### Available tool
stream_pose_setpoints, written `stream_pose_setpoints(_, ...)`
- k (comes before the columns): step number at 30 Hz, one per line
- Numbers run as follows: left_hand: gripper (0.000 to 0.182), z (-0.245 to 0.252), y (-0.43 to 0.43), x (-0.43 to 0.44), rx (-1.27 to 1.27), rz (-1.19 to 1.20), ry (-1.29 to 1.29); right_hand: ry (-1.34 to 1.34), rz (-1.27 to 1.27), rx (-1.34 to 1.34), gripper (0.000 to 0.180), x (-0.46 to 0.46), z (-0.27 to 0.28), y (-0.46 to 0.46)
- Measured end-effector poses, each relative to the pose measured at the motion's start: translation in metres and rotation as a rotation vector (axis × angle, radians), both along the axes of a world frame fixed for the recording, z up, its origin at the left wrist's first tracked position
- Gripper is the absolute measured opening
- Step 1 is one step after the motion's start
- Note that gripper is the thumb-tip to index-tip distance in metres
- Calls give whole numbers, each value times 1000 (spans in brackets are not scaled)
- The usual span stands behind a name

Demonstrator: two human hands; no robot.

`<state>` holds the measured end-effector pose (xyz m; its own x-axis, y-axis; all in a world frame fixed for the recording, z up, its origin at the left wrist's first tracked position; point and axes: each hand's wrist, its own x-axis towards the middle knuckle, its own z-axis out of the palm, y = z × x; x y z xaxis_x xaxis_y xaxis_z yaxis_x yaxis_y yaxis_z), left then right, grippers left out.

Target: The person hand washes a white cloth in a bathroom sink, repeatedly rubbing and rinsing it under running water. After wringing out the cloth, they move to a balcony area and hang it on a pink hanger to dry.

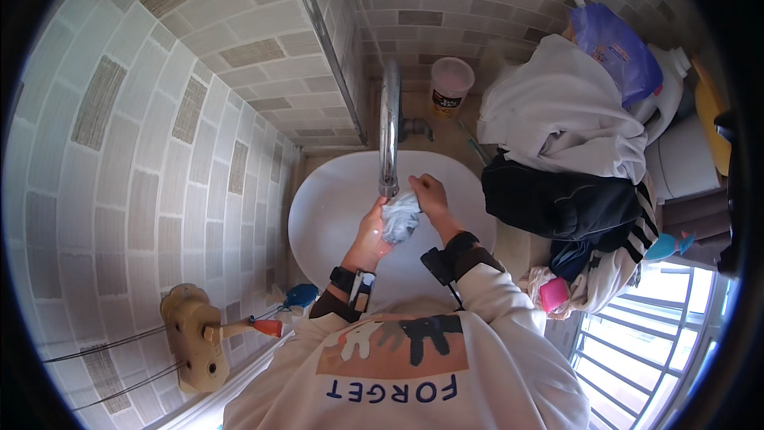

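Note:
A crumpled, wet-looking pale grey-blue cloth [400,220] is bunched between my two hands, just below the spout of a chrome faucet [389,131]. My left hand [373,224] holds the cloth from its left side, with small white spots like suds on the skin near the wrist. From the upper right, my right hand [430,194] grips the cloth with curled fingers. Both hands are over a white oval basin [322,209]. Whether water runs from the spout cannot be told. Each wrist wears a dark strap with a device on it.
Right of the basin lie a white garment [561,101], black trousers [555,197] and a pink object [554,294]. Behind them stand a purple pouch [618,51] and a white jug [665,89]. A plastic cup [452,86] stands behind the basin. A beige wall fixture [194,337] is at lower left.

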<state>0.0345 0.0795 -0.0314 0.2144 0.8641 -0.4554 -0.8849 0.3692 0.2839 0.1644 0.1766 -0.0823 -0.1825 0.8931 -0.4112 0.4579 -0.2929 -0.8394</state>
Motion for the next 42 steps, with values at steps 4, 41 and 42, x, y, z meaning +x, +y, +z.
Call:
stream_pose_setpoints(4,44,9,5,-12,144,-26,-302,742,-204,-518,49,0,10,-25)
stream_pose_setpoints(41,48,-18,-11,-44,-120,195,728,260,-196,211,40,11,41,4)
stream_pose_setpoints(42,49,-22,-13,-47,-146,206,740,220,-191,312,40,13,50,8)
